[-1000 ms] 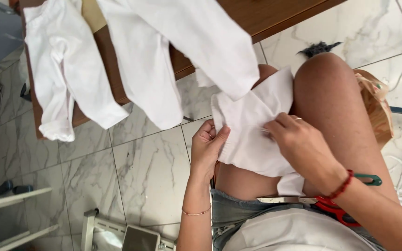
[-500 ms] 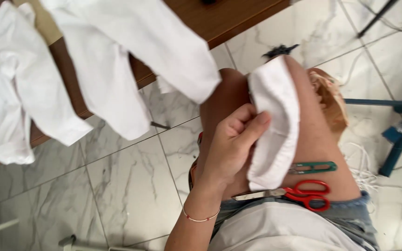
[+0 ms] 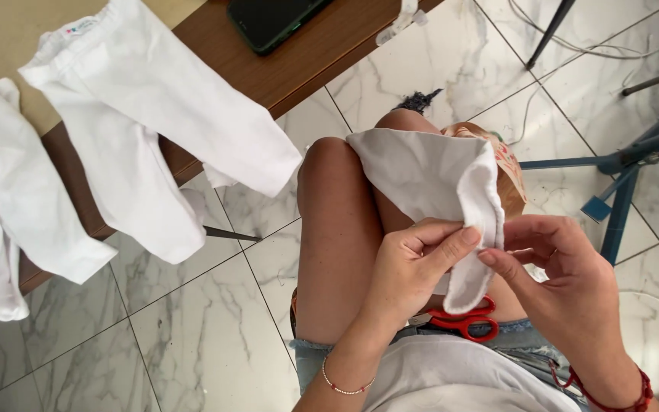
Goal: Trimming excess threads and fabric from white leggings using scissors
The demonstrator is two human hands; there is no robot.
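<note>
A white piece of fabric (image 3: 429, 179) lies draped over my knees, folded down at its right edge. My left hand (image 3: 413, 267) pinches that folded edge between thumb and fingers. My right hand (image 3: 554, 278) pinches the same edge from the right, fingertips almost meeting the left thumb. Red-handled scissors (image 3: 463, 324) rest on my lap just under the fabric, partly hidden by my left hand.
Two white baby pants (image 3: 154, 130) (image 3: 1, 206) hang over the edge of a brown wooden table (image 3: 299, 72) at upper left. A dark phone (image 3: 272, 19) lies on the table. A blue metal stand (image 3: 627, 164) and cables are on the marble floor at right.
The view has shifted. The fabric was held up on my thigh by my left hand alone; now it is spread over my knees and both hands pinch its edge.
</note>
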